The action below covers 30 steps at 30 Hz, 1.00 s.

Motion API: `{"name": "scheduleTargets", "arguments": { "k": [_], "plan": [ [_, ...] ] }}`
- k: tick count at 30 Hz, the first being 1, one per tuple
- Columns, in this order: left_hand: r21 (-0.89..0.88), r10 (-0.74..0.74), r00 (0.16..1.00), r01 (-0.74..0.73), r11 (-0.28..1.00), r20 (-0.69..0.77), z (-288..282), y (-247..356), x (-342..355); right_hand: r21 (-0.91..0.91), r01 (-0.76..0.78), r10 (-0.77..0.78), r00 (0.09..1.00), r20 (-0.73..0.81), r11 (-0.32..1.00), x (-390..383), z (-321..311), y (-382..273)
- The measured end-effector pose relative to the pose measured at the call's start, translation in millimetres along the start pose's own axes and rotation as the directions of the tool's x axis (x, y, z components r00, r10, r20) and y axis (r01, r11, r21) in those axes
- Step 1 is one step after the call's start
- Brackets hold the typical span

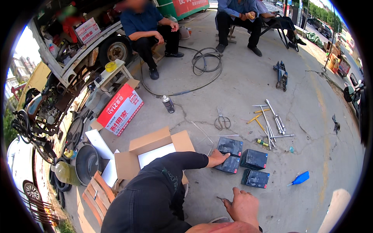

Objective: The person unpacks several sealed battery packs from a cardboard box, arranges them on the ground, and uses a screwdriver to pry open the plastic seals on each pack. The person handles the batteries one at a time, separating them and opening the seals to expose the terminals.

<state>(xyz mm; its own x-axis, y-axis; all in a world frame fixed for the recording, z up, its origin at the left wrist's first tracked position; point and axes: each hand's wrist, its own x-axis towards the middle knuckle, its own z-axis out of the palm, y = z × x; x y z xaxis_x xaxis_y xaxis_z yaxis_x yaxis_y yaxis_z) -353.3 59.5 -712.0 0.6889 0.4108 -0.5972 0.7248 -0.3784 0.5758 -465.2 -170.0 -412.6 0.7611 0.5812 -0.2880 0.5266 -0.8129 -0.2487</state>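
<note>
Four-sided black batteries with red terminal corners lie in a cluster on the concrete. My left hand [218, 159] reaches across from the left and rests on the upper left pair, its fingers lying over the edge between the rear battery [230, 145] and the front battery [228, 164]. To their right sit another battery [253, 159] and a nearer one [256, 178]. My right hand [243, 206] is close to me, below the cluster, its fingers curled around a short thin metal tool [220, 199]; its exact kind is unclear.
An open cardboard box [149, 140] stands left of the batteries. Scissors [222, 121], a cross wrench [275, 116], a blue bottle [300, 178] and a spray can [168, 104] are around them. Farther off are a hose [206, 64], a floor jack [281, 75] and seated people.
</note>
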Motion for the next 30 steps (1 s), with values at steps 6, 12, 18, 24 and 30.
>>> {"name": "scheduleTargets", "arguments": {
  "k": [6, 12, 18, 24, 30],
  "plan": [
    [0.110, 0.106, 0.994, -0.103, 0.989, -0.019, -7.7, -5.9, -7.5, 0.027, -0.025, 0.027, 0.998, -0.049, 0.999, 8.7, -1.0, -1.3],
    [0.142, 0.150, 0.989, -0.147, 0.979, -0.007, -5.0, -5.2, -1.9, 0.048, -0.007, 0.009, 0.999, -0.036, 0.999, -6.1, 0.8, -2.6],
    [0.162, 0.159, 0.984, -0.170, 0.972, 0.078, -22.9, -19.6, 24.1, 0.031, 0.032, -0.034, 0.998, 0.058, 0.999, -15.9, 1.0, -11.1],
    [0.538, 0.303, 0.850, -0.512, 0.670, 0.432, -71.2, 9.6, 45.0, -0.010, -0.013, 0.014, 0.997, 0.071, 1.000, -29.6, 4.0, -10.2],
    [0.543, 0.406, 0.722, -0.690, 0.478, 0.560, -86.8, 25.8, 47.4, -0.059, -0.004, 0.006, 0.999, 0.042, 0.998, -31.3, 12.1, -10.0]
  ]
}}
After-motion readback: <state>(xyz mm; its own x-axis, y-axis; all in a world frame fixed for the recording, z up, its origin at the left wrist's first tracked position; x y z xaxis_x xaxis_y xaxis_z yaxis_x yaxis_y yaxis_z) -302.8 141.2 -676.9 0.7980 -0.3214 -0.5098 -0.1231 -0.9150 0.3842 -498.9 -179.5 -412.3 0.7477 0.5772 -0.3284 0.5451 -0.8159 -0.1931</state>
